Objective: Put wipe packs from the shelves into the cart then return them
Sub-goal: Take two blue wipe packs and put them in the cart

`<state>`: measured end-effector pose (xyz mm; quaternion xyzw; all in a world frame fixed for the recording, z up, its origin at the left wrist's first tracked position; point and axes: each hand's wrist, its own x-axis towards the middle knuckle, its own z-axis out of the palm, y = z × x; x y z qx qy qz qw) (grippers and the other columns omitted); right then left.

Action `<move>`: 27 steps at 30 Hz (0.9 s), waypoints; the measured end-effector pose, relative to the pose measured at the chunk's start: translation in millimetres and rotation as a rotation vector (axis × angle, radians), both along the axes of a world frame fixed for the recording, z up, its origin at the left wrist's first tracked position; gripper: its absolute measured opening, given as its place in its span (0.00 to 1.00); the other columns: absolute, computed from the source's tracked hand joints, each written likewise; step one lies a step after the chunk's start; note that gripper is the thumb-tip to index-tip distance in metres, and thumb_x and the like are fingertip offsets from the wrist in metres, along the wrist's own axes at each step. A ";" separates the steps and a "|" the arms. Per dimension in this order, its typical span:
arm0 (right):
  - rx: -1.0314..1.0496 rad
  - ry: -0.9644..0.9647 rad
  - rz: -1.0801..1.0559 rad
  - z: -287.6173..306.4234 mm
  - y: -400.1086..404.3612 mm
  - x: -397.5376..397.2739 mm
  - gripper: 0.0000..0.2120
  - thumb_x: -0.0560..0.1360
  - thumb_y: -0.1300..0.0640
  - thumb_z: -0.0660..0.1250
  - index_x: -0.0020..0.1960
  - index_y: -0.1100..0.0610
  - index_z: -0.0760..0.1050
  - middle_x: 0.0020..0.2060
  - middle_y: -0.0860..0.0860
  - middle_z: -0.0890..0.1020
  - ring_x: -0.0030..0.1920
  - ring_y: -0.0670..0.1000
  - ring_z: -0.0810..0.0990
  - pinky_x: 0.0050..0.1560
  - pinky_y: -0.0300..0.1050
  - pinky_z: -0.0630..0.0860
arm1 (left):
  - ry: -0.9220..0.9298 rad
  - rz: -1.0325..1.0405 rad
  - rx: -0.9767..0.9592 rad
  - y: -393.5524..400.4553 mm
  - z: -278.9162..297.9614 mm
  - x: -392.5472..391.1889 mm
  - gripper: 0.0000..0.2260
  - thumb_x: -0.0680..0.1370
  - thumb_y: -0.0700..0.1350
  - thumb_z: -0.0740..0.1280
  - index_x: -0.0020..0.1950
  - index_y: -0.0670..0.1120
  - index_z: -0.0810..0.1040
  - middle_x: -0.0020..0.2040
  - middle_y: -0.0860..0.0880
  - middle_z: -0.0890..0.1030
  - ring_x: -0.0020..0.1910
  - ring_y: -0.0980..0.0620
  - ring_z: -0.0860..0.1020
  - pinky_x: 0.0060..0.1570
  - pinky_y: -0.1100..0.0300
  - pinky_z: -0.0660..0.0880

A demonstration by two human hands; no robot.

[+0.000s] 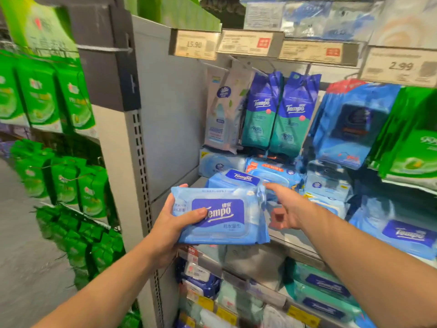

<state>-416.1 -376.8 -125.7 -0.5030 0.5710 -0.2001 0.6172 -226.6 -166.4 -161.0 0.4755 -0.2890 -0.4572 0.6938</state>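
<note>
Head view, wipe pack (221,217) flat, long axis left-right

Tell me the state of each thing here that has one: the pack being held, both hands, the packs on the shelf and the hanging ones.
Tempo wipe pack: held off the shelf, lid flap closed.
Left hand: grips the pack's left end.
Right hand: touches the pack's top right corner; grip unclear.
Second Tempo pack: lying on the shelf behind it.
Hanging Tempo pouches: hung on pegs, upright.

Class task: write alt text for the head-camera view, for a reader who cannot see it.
A left hand holds a blue Tempo wipe pack before a store shelf, while the right hand reaches toward another Tempo pack lying there. Green packs hang at left.
</note>
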 end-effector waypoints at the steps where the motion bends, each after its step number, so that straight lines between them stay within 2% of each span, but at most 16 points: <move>1: 0.032 0.019 0.020 0.1 0.8 9.0 0.22 0.64 0.38 0.74 0.49 0.50 0.75 0.41 0.53 0.76 0.37 0.53 0.73 0.45 0.52 0.77 | -0.001 -0.010 0.000 1.7 -1.7 5.2 0.43 0.59 0.45 0.81 0.71 0.56 0.67 0.59 0.40 0.83 0.54 0.39 0.83 0.58 0.37 0.77; 4: 0.076 0.023 0.062 1.0 1.3 35.4 0.29 0.59 0.39 0.79 0.51 0.56 0.79 0.48 0.57 0.85 0.51 0.60 0.84 0.59 0.60 0.76 | 0.000 -0.037 0.011 4.5 -5.4 14.8 0.43 0.59 0.44 0.82 0.70 0.58 0.67 0.58 0.39 0.83 0.55 0.38 0.83 0.56 0.39 0.79; 6: 0.094 0.072 0.069 5.7 6.0 50.5 0.30 0.58 0.43 0.81 0.52 0.58 0.79 0.53 0.58 0.85 0.56 0.61 0.83 0.63 0.62 0.75 | 0.004 -0.046 0.018 5.8 -7.8 18.9 0.43 0.58 0.44 0.82 0.69 0.59 0.67 0.57 0.39 0.84 0.54 0.38 0.83 0.54 0.41 0.80; 8: 0.101 0.116 0.058 7.2 3.8 58.3 0.26 0.61 0.47 0.81 0.53 0.59 0.78 0.53 0.57 0.85 0.56 0.60 0.83 0.64 0.59 0.75 | 0.011 -0.055 0.019 6.9 -11.0 23.0 0.42 0.58 0.44 0.82 0.68 0.59 0.68 0.56 0.40 0.84 0.53 0.39 0.84 0.52 0.43 0.81; 9: 0.112 0.132 0.041 6.3 0.6 59.3 0.28 0.61 0.48 0.82 0.55 0.59 0.78 0.54 0.56 0.85 0.56 0.59 0.83 0.63 0.57 0.76 | 0.015 -0.059 0.019 7.7 -13.0 25.5 0.42 0.57 0.44 0.82 0.67 0.59 0.68 0.56 0.40 0.84 0.52 0.40 0.84 0.51 0.44 0.81; 11: 0.119 0.162 0.022 3.8 -4.1 59.8 0.35 0.56 0.46 0.83 0.59 0.55 0.78 0.52 0.54 0.85 0.53 0.55 0.84 0.58 0.50 0.78 | 0.024 -0.061 0.017 9.4 -17.7 31.6 0.43 0.57 0.44 0.82 0.68 0.58 0.68 0.56 0.39 0.84 0.52 0.39 0.84 0.52 0.44 0.81; 12: 0.123 0.166 0.019 1.6 -8.6 61.1 0.36 0.55 0.44 0.84 0.59 0.53 0.78 0.48 0.53 0.85 0.48 0.54 0.84 0.51 0.46 0.80 | 0.025 -0.060 0.016 10.4 -20.1 34.4 0.43 0.57 0.44 0.82 0.68 0.57 0.68 0.57 0.40 0.84 0.53 0.39 0.84 0.53 0.43 0.81; 14: 0.115 0.198 -0.006 5.7 -5.8 62.3 0.30 0.56 0.42 0.83 0.52 0.52 0.77 0.39 0.52 0.81 0.39 0.51 0.79 0.34 0.40 0.76 | 0.025 -0.064 0.010 11.9 -24.3 38.5 0.42 0.57 0.43 0.82 0.68 0.56 0.69 0.57 0.39 0.84 0.52 0.39 0.84 0.51 0.44 0.81; 15: 0.120 0.197 -0.025 8.4 -2.6 62.4 0.27 0.58 0.42 0.82 0.49 0.53 0.76 0.35 0.51 0.80 0.36 0.50 0.77 0.30 0.38 0.74 | 0.026 -0.064 0.005 12.3 -26.4 40.2 0.41 0.58 0.42 0.82 0.68 0.54 0.69 0.57 0.39 0.84 0.52 0.40 0.84 0.49 0.45 0.82; 17: 0.117 0.201 -0.036 13.6 3.0 63.5 0.23 0.60 0.42 0.81 0.43 0.54 0.75 0.27 0.52 0.78 0.33 0.49 0.75 0.28 0.38 0.72 | 0.034 -0.059 0.002 13.6 -29.6 43.3 0.38 0.61 0.39 0.80 0.67 0.53 0.70 0.57 0.38 0.84 0.51 0.39 0.84 0.48 0.46 0.82; 19: 0.126 0.187 -0.048 15.3 3.5 63.4 0.22 0.62 0.42 0.80 0.41 0.54 0.73 0.21 0.52 0.76 0.30 0.49 0.74 0.28 0.37 0.70 | 0.044 -0.055 0.017 15.6 -32.5 47.1 0.39 0.62 0.39 0.80 0.69 0.55 0.69 0.57 0.38 0.84 0.53 0.38 0.84 0.48 0.45 0.82; 21: 0.141 0.176 -0.060 16.2 2.8 63.2 0.22 0.61 0.43 0.81 0.42 0.53 0.73 0.26 0.51 0.75 0.30 0.49 0.73 0.26 0.35 0.67 | 0.053 -0.058 0.024 17.9 -34.9 51.0 0.42 0.61 0.40 0.81 0.70 0.56 0.67 0.57 0.39 0.84 0.52 0.38 0.84 0.47 0.45 0.83; 23: 0.158 0.144 -0.115 14.9 2.0 61.8 0.24 0.59 0.43 0.82 0.42 0.54 0.72 0.32 0.52 0.73 0.33 0.50 0.71 0.29 0.37 0.65 | 0.060 -0.057 0.022 20.8 -36.4 54.7 0.41 0.62 0.39 0.80 0.70 0.56 0.67 0.57 0.38 0.84 0.51 0.39 0.84 0.46 0.46 0.83; 25: 0.170 0.117 -0.177 11.8 -0.6 60.3 0.25 0.57 0.42 0.82 0.40 0.55 0.72 0.32 0.52 0.74 0.34 0.51 0.71 0.31 0.38 0.64 | 0.057 -0.065 0.025 24.8 -37.4 57.6 0.43 0.60 0.40 0.81 0.71 0.55 0.66 0.57 0.38 0.84 0.51 0.38 0.84 0.46 0.46 0.82; 27: 0.193 0.090 -0.186 10.9 0.3 59.4 0.24 0.57 0.41 0.82 0.38 0.55 0.74 0.26 0.52 0.78 0.32 0.52 0.76 0.30 0.38 0.68 | 0.055 -0.063 0.027 29.2 -38.1 60.7 0.44 0.58 0.41 0.81 0.71 0.55 0.66 0.57 0.38 0.84 0.51 0.39 0.84 0.46 0.47 0.82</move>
